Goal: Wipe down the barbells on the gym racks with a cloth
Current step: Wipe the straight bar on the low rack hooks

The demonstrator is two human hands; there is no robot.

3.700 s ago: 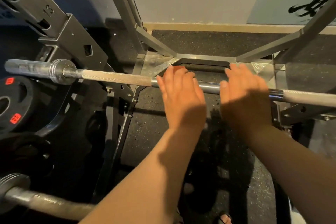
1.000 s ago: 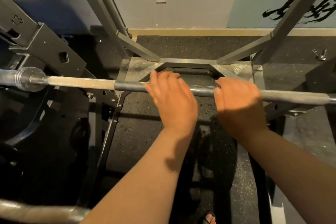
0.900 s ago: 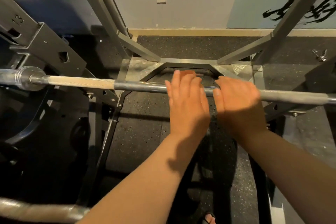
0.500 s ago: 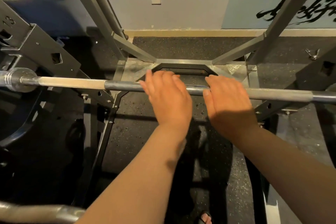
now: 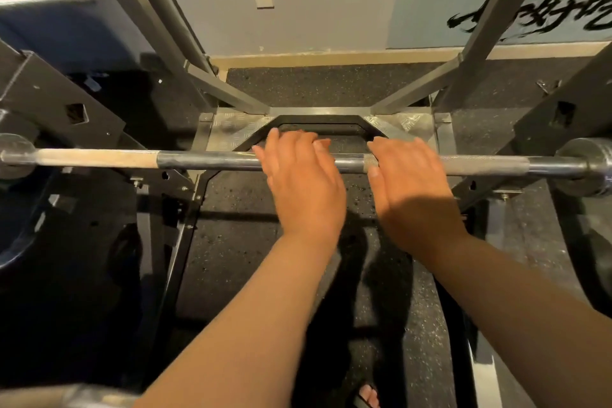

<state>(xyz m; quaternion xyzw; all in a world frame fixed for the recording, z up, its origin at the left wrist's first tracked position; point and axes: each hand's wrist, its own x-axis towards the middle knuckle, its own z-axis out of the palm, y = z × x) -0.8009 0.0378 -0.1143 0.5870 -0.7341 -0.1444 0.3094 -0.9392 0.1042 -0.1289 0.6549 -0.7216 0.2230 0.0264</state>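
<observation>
Both arms were stretched out forward and down, palms facing the floor. The left hand (image 5: 306, 187) lay flat on top of the barbell (image 5: 205, 161) near its middle, fingers pretty much straight and reaching past the far side of the bar. The right hand (image 5: 412, 190) sat just beside it in the same pose, with a small gap between the two hands and its thumb lying along the near side of the bar. Neither hand was wrapped around the bar, they just rested on it. Couldn't tell if anything was under the palms.

The bar ran level across the black rack (image 5: 66, 109), side to side through the view. Its left stretch looked pale and dull, the middle part was dark and smooth, and right of the hands it had fine grey knurling. A thick round sleeve (image 5: 586, 162) showed at the right end.

Behind it were grey square steel uprights (image 5: 490, 20) and a shiny diamond-tread plate (image 5: 228, 129) at the rack's base. The floor (image 5: 331, 86) was black speckled rubber. A second bar (image 5: 66, 397) poked in at the bottom left, blurry.
</observation>
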